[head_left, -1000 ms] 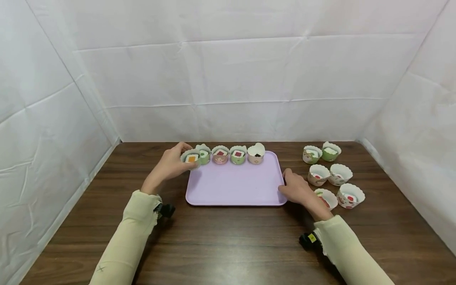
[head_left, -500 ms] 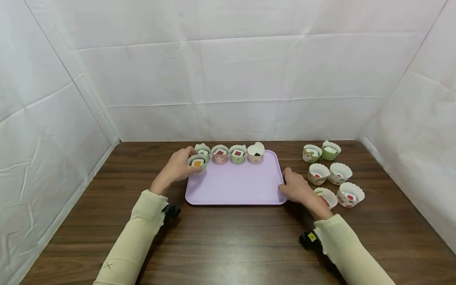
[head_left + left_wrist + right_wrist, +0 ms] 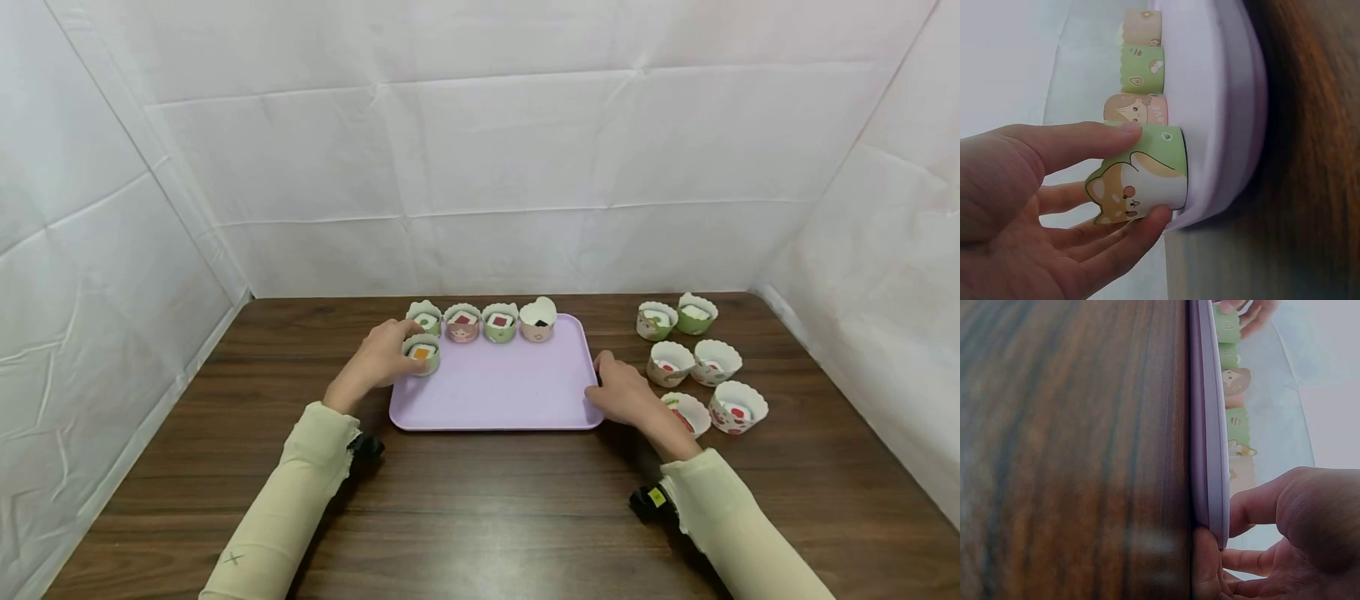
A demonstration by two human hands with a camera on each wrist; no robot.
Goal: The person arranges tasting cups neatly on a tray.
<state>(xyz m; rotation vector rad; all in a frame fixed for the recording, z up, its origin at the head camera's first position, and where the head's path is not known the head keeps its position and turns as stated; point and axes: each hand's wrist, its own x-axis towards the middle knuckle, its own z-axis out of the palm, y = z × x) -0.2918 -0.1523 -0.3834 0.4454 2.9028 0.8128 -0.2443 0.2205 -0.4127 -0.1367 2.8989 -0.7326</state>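
My left hand [image 3: 378, 354] holds a green paper baking cup [image 3: 1147, 178] with a dog face on it, thumb on one side and fingers on the other. The cup stands upright at the left side of a lilac tray [image 3: 502, 392], with a white piece topped by an orange square inside. Behind it, along the tray's far edge, runs a row of similar cups: a green one [image 3: 425, 318], a pink one [image 3: 462, 327], another green one [image 3: 500, 327] and a pale pink one [image 3: 538, 327]. My right hand [image 3: 624, 393] pinches the tray's right rim, thumb above and fingers underneath.
Several more filled paper cups stand on the wooden table [image 3: 480, 508] to the right, among them a red-dotted cup [image 3: 738, 410] and a green cup [image 3: 696, 317]. One white-rimmed cup [image 3: 686, 412] sits close beside the right hand. White sheeting [image 3: 510, 167] encloses the back and sides.
My left hand has brought the green cup rightward and toward me, from the tray's far left corner to just in front of the row. The right hand has stayed on the rim.
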